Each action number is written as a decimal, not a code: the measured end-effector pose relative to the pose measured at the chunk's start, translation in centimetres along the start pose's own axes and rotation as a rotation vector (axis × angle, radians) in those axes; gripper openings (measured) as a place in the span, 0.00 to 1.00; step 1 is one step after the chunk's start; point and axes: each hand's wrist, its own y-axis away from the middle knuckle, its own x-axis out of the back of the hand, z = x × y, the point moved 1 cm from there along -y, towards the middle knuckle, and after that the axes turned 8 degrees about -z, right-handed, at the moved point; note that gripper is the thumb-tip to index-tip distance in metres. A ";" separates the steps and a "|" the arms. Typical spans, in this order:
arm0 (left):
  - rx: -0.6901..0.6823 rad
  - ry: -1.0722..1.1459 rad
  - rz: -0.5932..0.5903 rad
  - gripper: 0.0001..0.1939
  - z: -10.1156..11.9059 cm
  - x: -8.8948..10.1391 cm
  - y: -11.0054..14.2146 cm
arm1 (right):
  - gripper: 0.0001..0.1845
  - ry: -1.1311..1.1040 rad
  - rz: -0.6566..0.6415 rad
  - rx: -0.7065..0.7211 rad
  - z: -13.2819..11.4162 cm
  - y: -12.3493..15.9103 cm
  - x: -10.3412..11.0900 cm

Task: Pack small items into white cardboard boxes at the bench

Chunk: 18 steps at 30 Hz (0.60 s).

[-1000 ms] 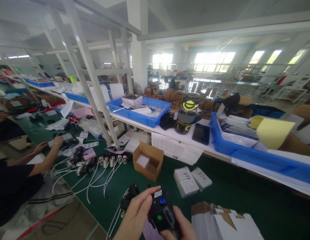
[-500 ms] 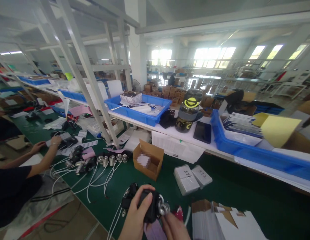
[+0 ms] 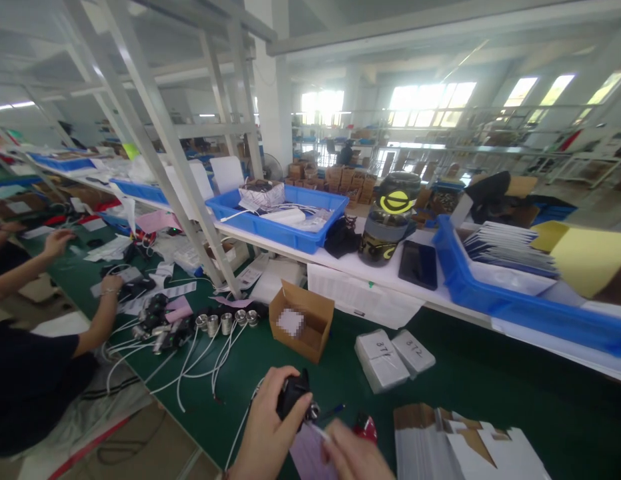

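Note:
My left hand (image 3: pixel 270 420) is wrapped round a black device (image 3: pixel 291 395) that has a shiny metal fitting (image 3: pixel 313 411) at its right end. Just right of it, my right hand (image 3: pixel 357 453) is closed on a thin white cable (image 3: pixel 317 431) that points toward the fitting; motion blurs the fingers. A sheet of pink-purple paper (image 3: pixel 307 453) lies below both hands. Close to my right hand are a red object (image 3: pixel 366 427) and a dark blue pen-like stick (image 3: pixel 336 410).
An open cardboard box (image 3: pixel 303 327) stands ahead. White packets (image 3: pixel 383 360) lie right of it, and folded cartons (image 3: pixel 460 440) at the right front. Metal cups with white cables (image 3: pixel 226 325) sit leftward. A co-worker's arm (image 3: pixel 97 320) is at far left. Above runs a shelf with blue trays (image 3: pixel 275 230).
The black device has turned in my left hand, so less of it shows. My right hand has drawn slightly away from the fitting. At far left, a co-worker's hand has risen.

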 end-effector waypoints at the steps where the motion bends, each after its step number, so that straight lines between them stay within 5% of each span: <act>1: 0.019 0.038 -0.047 0.14 0.0 0.0 -0.1 | 0.20 0.015 0.100 -0.001 -0.3 -0.3 1.0; 4: 0.223 0.363 -0.143 0.20 0.0 -0.3 -0.2 | 0.23 -0.033 0.338 0.011 0.0 -1.9 2.5; 8: 0.399 0.607 -0.034 0.30 -0.8 -0.4 -0.9 | 0.21 -0.057 0.189 0.027 1.1 -3.8 -0.6; 11: 0.362 0.430 0.029 0.29 -1.9 -0.2 -1.9 | 0.17 0.184 0.076 -0.110 -0.5 -4.2 -1.8; 14: 0.207 0.208 0.082 0.22 -2.7 -0.1 -2.8 | 0.21 0.490 0.024 -0.257 -3.2 -4.9 -0.6; 18: 0.030 0.017 0.128 0.17 -3.0 -0.5 -3.9 | 0.17 0.745 -0.032 -0.238 -5.4 -6.1 1.3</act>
